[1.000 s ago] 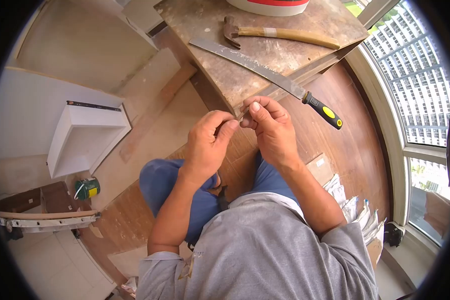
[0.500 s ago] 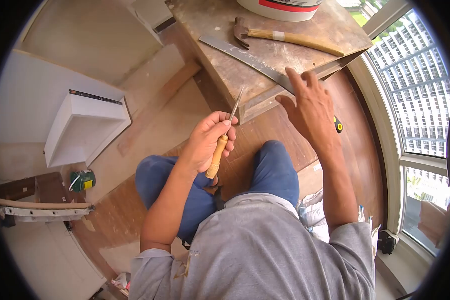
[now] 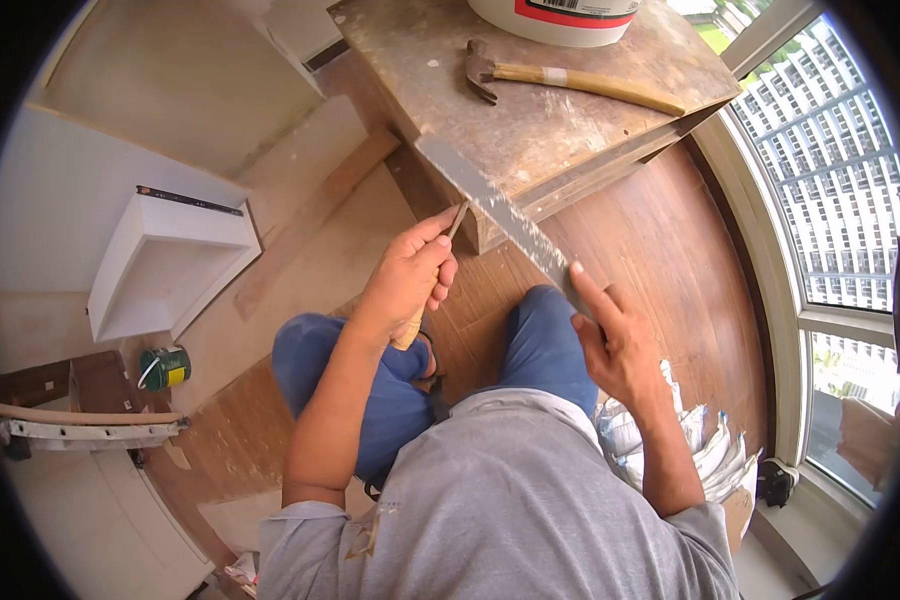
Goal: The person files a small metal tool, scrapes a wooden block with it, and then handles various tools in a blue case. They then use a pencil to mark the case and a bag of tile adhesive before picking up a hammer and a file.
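Observation:
My left hand (image 3: 407, 278) is closed round a thin metal-tipped tool with a wooden handle (image 3: 408, 332), its tip pointing up. In my right hand (image 3: 618, 345) is a long, flat blade (image 3: 500, 210) speckled with white; the fingers cover its handle. The blade slants up and left, and its middle lies close to the tool's tip; whether they touch I cannot tell. A claw hammer (image 3: 580, 82) with a wooden handle rests on the worn wooden box (image 3: 540, 130) in front of me.
A white bucket with a red band (image 3: 560, 22) stands on the box's far part. On the left are a white drawer-like box (image 3: 175, 260) and a green tub (image 3: 165, 368). White bags (image 3: 710, 450) lie at the lower right, near the window frame (image 3: 790, 300).
My right hand has taken hold of the long blade, lifted it off the box and drawn it toward me. The left hand has shifted slightly down and left with the wooden-handled tool.

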The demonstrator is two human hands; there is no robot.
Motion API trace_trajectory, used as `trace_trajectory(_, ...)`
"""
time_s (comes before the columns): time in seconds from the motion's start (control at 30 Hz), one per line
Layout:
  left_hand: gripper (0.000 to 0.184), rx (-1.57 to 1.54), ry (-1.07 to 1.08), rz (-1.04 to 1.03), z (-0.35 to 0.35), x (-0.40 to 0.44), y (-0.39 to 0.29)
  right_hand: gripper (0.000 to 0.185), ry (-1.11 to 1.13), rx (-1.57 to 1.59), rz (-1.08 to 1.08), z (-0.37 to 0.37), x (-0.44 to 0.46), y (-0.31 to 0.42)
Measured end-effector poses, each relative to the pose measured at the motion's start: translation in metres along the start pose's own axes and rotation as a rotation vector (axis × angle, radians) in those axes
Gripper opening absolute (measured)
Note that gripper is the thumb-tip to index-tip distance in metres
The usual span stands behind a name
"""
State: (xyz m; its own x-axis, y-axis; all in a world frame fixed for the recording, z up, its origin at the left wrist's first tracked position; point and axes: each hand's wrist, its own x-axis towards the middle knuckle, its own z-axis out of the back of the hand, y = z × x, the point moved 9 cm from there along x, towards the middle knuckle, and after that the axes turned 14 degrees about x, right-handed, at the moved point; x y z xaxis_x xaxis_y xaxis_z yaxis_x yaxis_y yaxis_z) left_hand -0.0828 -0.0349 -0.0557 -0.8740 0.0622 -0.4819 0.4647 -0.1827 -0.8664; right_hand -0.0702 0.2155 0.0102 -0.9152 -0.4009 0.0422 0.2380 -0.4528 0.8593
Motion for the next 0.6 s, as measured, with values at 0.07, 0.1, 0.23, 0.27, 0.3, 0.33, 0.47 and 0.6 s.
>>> trace_trajectory(0.07, 0.051, -0.158, 0.080, 0.067, -0.003, -0.003, 0.005, 0.062, 0.035, -0.008, -0.049, -0.014, -0.019, -0.017)
trace_trajectory(0.1, 0.051, -0.156, 0.084, 0.067, -0.002, -0.002, 0.005, 0.061, 0.023, -0.017, -0.048, -0.019, -0.025, -0.022)
trace_trajectory(0.23, 0.050, -0.284, 0.096, 0.058, -0.004, 0.003, 0.011, 0.059, -0.003, -0.039, -0.057, -0.024, -0.025, -0.023)
trace_trajectory(0.27, 0.048, -0.281, 0.085, 0.036, -0.002, 0.004, 0.011, 0.059, -0.005, -0.042, -0.058, -0.024, -0.020, -0.021)
trace_trajectory(0.3, 0.048, -0.284, 0.083, 0.035, -0.002, 0.005, 0.011, 0.059, -0.003, -0.044, -0.056, -0.024, -0.013, -0.018)
trace_trajectory(0.33, 0.046, -0.245, 0.076, 0.014, -0.001, 0.005, 0.011, 0.057, -0.009, -0.088, -0.049, -0.024, -0.006, -0.013)
trace_trajectory(0.47, 0.041, -0.169, 0.099, -0.023, -0.002, 0.002, 0.001, 0.052, -0.076, -0.124, -0.023, -0.023, 0.055, 0.004)
trace_trajectory(0.6, 0.041, -0.181, 0.095, -0.057, -0.001, 0.007, 0.004, 0.050, -0.076, -0.200, 0.090, -0.021, 0.092, 0.022)
